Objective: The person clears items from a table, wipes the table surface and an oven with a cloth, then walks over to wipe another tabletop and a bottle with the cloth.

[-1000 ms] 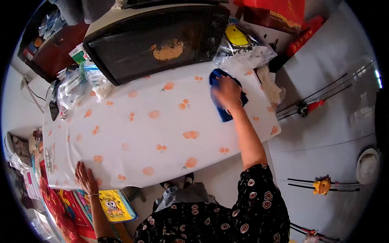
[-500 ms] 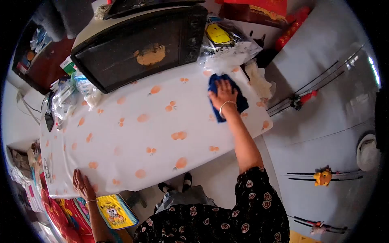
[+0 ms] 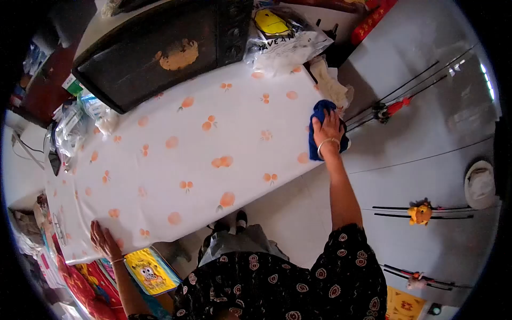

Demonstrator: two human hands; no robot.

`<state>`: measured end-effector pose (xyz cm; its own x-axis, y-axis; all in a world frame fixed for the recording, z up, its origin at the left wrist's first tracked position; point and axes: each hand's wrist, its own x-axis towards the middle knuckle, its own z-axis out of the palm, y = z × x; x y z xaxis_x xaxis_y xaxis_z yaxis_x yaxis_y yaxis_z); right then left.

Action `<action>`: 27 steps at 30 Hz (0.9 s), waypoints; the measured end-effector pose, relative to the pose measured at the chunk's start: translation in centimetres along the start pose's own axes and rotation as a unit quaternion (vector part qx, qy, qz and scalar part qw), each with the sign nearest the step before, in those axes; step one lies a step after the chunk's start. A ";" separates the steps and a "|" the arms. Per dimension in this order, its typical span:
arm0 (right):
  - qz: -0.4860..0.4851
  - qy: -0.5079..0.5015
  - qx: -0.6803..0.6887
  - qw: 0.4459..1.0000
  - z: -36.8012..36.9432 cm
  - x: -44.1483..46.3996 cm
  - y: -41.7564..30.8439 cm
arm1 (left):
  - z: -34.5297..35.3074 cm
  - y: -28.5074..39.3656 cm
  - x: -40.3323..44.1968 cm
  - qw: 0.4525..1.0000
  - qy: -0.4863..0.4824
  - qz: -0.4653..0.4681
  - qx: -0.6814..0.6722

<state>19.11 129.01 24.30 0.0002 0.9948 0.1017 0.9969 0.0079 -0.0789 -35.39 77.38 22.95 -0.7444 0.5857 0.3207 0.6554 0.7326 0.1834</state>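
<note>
A dark blue cloth [image 3: 319, 144] lies bunched at the right edge of a table [image 3: 176, 128] covered in white plastic with an orange fruit print. On top of the cloth, pressing it down, is my right hand [image 3: 328, 130], a bracelet at the wrist. My left hand [image 3: 105, 242] rests flat on the table's near left corner, its fingers spread and nothing under them that I can see.
A black oven [image 3: 165, 53] stands along the back edge, with a smiley plastic bag [image 3: 285, 40] to its right. Clear bags [image 3: 72, 125] sit at the back left. A yellow cartoon bag [image 3: 152, 271] is below the left corner. Rods with toys [image 3: 420, 213] are at the right.
My right hand has slid the blue cloth rightward to the table's right edge. My left hand stays at the near left corner. The view has shifted.
</note>
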 end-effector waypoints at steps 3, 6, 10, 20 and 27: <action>-0.079 0.012 0.052 0.995 0.2 -4.5 -1.6 | 0.9 -1.5 0.0 0.999 0.009 0.027 0.015; -0.045 0.005 0.400 0.915 -1.7 -7.6 -4.8 | 0.3 -0.8 -0.1 0.999 0.016 0.041 0.016; 0.029 -0.189 0.870 0.455 -6.0 -9.5 -8.2 | 0.1 -0.6 -0.5 0.999 0.017 0.027 0.027; 0.086 -0.198 0.891 0.400 -5.4 -9.8 -10.5 | -0.2 0.3 -0.5 0.999 0.012 0.029 0.029; -0.394 -0.037 0.233 0.888 -1.0 -9.7 -11.3 | -1.1 1.2 0.2 0.999 -0.005 0.001 0.040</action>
<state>7.95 119.12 25.22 -0.7057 0.6656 0.2427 0.5439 0.7285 -0.4164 -34.58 78.01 24.30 -0.7440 0.5909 0.3119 0.6454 0.7563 0.1069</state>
